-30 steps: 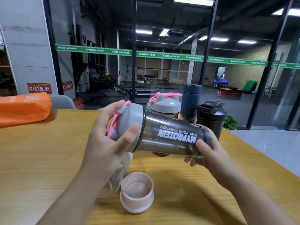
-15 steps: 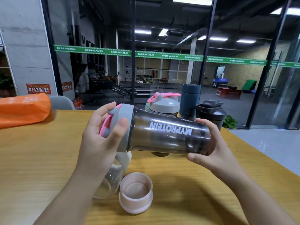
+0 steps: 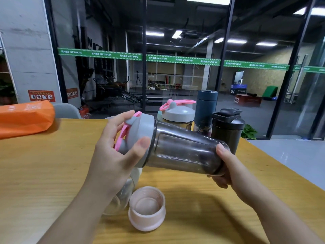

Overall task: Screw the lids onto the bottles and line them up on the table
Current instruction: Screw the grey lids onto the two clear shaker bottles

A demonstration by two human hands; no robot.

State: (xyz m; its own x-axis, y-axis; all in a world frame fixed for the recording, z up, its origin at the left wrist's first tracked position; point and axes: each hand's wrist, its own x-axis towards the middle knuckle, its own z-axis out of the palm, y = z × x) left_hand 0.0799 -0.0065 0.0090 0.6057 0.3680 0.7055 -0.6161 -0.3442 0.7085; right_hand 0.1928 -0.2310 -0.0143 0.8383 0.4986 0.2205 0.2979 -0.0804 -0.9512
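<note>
Twisting the grey lid (image 3: 140,136) onto the smoky shaker bottle (image 3: 184,152), held sideways above the worktop (image 3: 44,173) — left hand (image 3: 112,155) fingers curled round the lid, right hand (image 3: 226,168) gripping the base. Looks light, rigid, slick plastic — so grip the lid's rim firmly. Capped bottles (image 3: 205,113) wait by the far edge.

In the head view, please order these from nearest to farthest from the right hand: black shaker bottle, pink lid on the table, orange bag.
From the right hand:
1. Black shaker bottle, standing just behind it.
2. Pink lid, lying open side up, toward the person's left.
3. Orange bag, at the table's far left.
</note>
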